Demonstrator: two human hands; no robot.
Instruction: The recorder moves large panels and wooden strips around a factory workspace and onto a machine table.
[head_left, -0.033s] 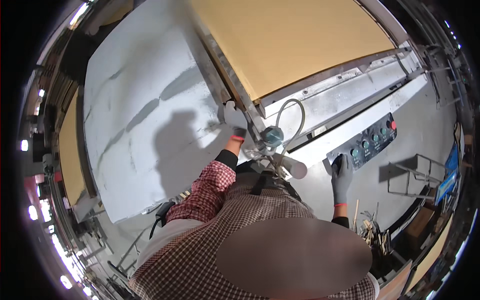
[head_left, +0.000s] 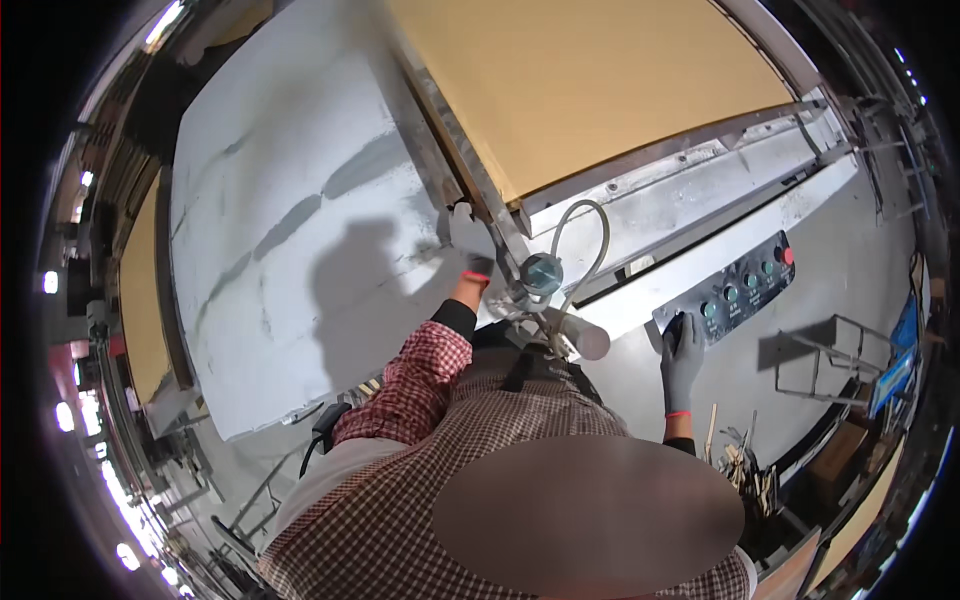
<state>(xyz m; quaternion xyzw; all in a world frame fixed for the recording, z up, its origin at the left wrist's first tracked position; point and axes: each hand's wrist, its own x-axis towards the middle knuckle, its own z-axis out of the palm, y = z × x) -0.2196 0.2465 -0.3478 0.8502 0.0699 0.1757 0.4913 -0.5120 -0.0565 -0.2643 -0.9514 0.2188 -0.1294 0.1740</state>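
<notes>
My left hand (head_left: 472, 240), in a pale grey glove, is at the near end of the long metal frame rail (head_left: 455, 130). Its fingers close against the rail's left side, some fingertips hidden there. In a matching glove, my right hand (head_left: 684, 358) reaches to the left end of a dark control panel (head_left: 742, 293). Its fingers are closed around a black knob (head_left: 675, 326), partly covered by the hand. Green buttons and a red button run along the panel. The rail borders a large yellow-tan sheet (head_left: 590, 90) within the metal frame.
A wide pale board (head_left: 290, 180) with grey veins lies left of the rail. Between my hands stand a round dark gauge-like part (head_left: 541, 272), a looped clear hose (head_left: 606, 235) and a grey cylinder (head_left: 592, 343). A metal stand (head_left: 835, 355) and several thin sticks (head_left: 745, 465) are at right.
</notes>
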